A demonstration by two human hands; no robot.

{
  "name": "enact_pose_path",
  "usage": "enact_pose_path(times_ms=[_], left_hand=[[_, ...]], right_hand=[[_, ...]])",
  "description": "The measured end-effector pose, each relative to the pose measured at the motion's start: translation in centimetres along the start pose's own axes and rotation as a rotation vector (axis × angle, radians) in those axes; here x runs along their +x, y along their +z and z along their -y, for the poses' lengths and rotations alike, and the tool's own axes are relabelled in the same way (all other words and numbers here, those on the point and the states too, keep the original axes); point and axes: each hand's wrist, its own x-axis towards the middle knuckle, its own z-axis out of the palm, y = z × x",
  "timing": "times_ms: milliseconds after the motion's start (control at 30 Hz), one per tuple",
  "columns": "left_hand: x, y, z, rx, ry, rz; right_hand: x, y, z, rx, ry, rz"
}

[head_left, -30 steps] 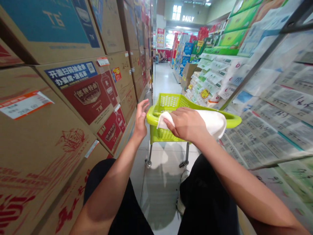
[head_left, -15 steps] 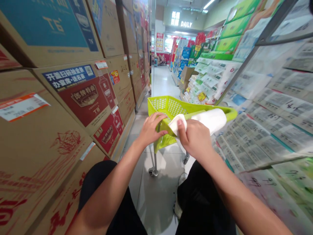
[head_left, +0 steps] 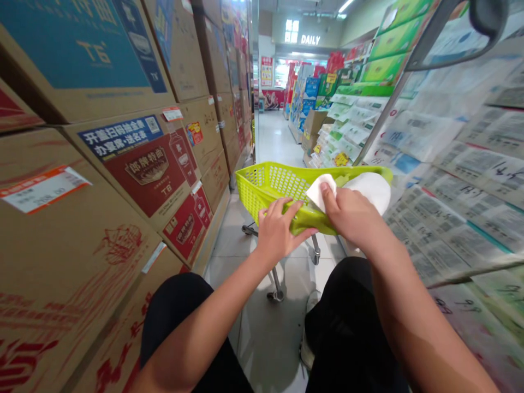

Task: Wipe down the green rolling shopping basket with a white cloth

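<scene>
A lime-green plastic basket [head_left: 250,191] with perforated walls rides on a grey metal shopping cart frame. My left hand [head_left: 275,230] grips the basket's near rim, fingers over the top and thumb underneath. To its right, my right hand [head_left: 354,215] is closed round a white cloth [head_left: 321,192] and presses it against the same rim. One end of the cloth pokes out by my thumb. A larger bundle of it bulges beyond my knuckles and covers the right end of the basket. A grey cart handle [head_left: 454,64] slants up at the upper right.
Stacked cardboard cartons [head_left: 135,169] with price tags line the left side. Packs of tissue paper [head_left: 466,180] are piled on the right. Cart wheels [head_left: 275,296] rest on the tiled floor [head_left: 229,240] between my knees, and an aisle runs ahead.
The cart has turned, its near wheel shifting right. My left hand has slid right along the rim with its grip. My right hand and the cloth have moved right and slightly up.
</scene>
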Motion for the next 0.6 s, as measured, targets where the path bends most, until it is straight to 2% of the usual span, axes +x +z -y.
enact_pose_path(times_ms=[67,133,167,233,300,400,467,533,600], left_hand=[[0.0,0.1,0.3,-0.029,0.102,0.054],[0.0,0.2,1.6,-0.053,0.17,0.112],[0.1,0.3,2.6,-0.051,0.161,0.127],[0.3,0.3,4.9,-0.011,0.051,0.127],[0.3,0.4,7.4,0.064,-0.027,0.148],[0.1,0.5,10.5,0.196,-0.093,0.213],[-0.1,0.6,11.8,0.246,-0.111,0.255],[-0.1,0.5,12.5,0.257,-0.079,0.261],[0.0,0.4,12.6,0.251,-0.018,0.234]], right_hand=[[1.4,-0.5,-0.9,0.052,0.025,-0.083],[1.9,-1.0,-1.5,0.097,-0.009,-0.242],[1.7,-1.2,-1.6,0.111,-0.03,-0.313],[0.5,-1.4,-1.6,0.11,-0.049,-0.377],[-1.2,-1.4,-1.5,0.071,-0.043,-0.304],[-3.5,-1.2,-1.6,-0.033,-0.098,-0.039],[-4.0,-1.2,-2.3,-0.054,-0.074,0.051],[-3.6,-1.4,-3.7,0.051,0.051,0.038],[-2.3,-1.8,-5.5,0.292,0.236,-0.046]])
